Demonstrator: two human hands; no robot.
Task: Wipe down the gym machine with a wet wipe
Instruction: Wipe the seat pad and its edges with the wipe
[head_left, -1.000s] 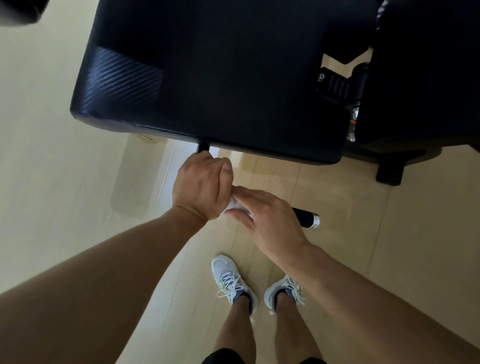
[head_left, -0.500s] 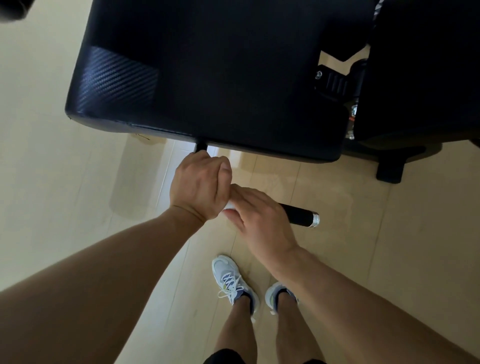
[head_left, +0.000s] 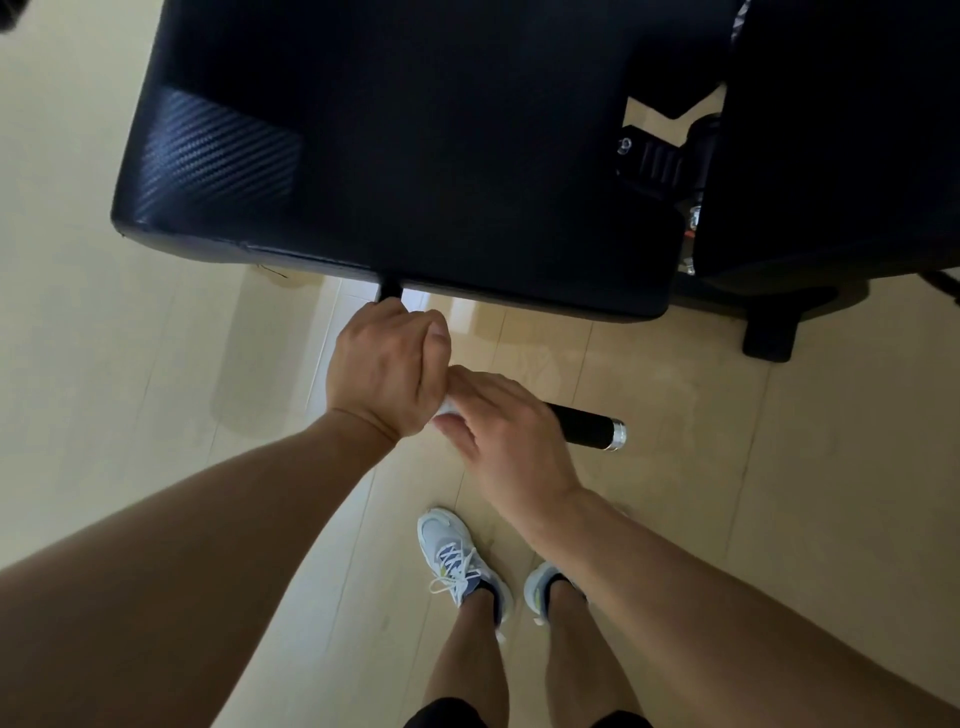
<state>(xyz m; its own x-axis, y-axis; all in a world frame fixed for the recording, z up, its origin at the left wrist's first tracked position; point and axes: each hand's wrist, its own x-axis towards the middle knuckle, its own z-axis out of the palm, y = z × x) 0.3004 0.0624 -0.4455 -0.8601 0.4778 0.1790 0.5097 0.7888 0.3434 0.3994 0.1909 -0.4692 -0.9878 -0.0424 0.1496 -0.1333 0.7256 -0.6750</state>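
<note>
Left hand (head_left: 382, 371) clenches the bar (head_left: 584, 428) under the pad (head_left: 415, 156). Right hand (head_left: 506, 431) wraps the wipe (head_left: 445, 410) round that bar (barely showing). Wipe looks limp, damp, likely slippery; better pinched in a fold.

Pale wood-plank floor (head_left: 130, 389) under a black gym machine

A black foot (head_left: 769, 340) of the machine's frame stands on the planks at right, below the padded bench edge. Two light sneakers (head_left: 457, 561), the person's feet in them, stand side by side on the floor near the bottom centre, toes toward the machine.
</note>
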